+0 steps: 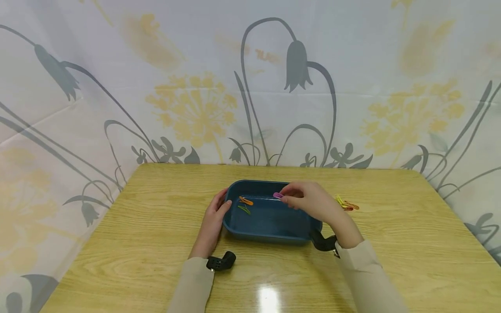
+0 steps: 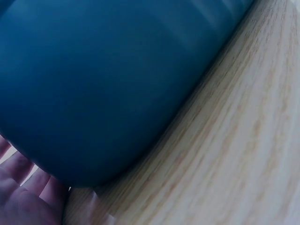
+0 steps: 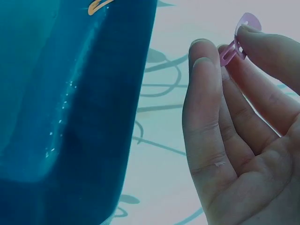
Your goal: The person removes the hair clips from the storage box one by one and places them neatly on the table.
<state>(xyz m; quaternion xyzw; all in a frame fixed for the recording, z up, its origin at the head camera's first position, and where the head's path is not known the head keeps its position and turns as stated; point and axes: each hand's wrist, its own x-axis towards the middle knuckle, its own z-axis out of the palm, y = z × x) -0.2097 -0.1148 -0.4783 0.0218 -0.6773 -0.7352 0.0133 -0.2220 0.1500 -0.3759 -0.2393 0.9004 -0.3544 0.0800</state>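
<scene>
From the head camera, the left hand [image 1: 214, 219] lies with straight fingers against the left end of a blue tray [image 1: 270, 226] on the wooden table [image 1: 137, 234], while the right hand [image 1: 313, 202] pinches a pink clip [image 1: 278, 195] over the tray, where an orange clip [image 1: 246, 201] and a green clip [image 1: 244, 209] lie, with more clips [image 1: 346, 203] on the table to the right. The left wrist camera shows only the tray wall [image 2: 103, 79] (filling most of the view) with fingers [image 2: 23, 197] against it; the right wrist camera shows the pink clip [image 3: 239, 40] held between thumb and fingertips [image 3: 204, 63], the other fingers loosely straight, beside the tray [image 3: 70, 117]
</scene>
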